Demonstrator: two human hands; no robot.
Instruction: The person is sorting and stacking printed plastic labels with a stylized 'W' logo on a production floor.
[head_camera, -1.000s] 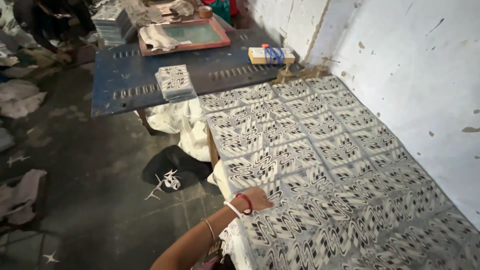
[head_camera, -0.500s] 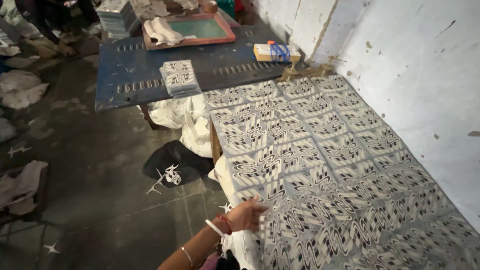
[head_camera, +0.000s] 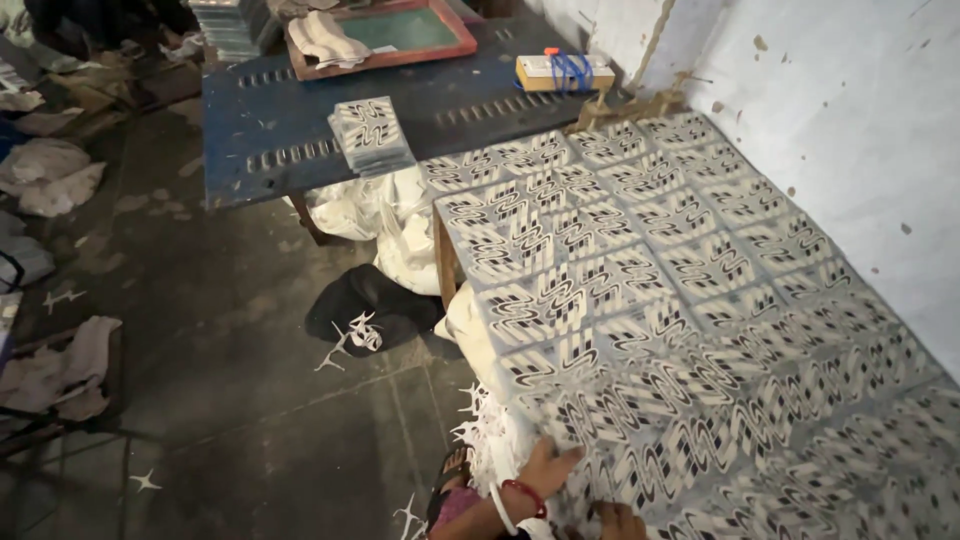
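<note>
Grey sheets printed with a black-and-white wavy pattern (head_camera: 640, 300) lie in overlapping rows across a long table. My left hand (head_camera: 550, 466), with a red and a white bangle at the wrist, lies flat on the sheets at the near left edge, fingers spread. Just to its right, at the bottom edge of the view, only part of my right hand (head_camera: 620, 520) shows, also touching the sheets; its grip is hidden. A small stack of the same printed sheets (head_camera: 370, 135) sits on the blue metal table (head_camera: 260, 140) farther away.
A wood-framed printing screen (head_camera: 410, 30) with white cloths (head_camera: 325, 38) and a yellow-white box (head_camera: 563, 70) stand at the back. White sacks (head_camera: 385, 215) and a black cloth (head_camera: 370, 305) lie beside the table. A white wall (head_camera: 830, 100) runs along the right.
My left hand has slid toward me along the sheets' left edge. The right hand has come into view beside it. The view has shifted closer to the table.
</note>
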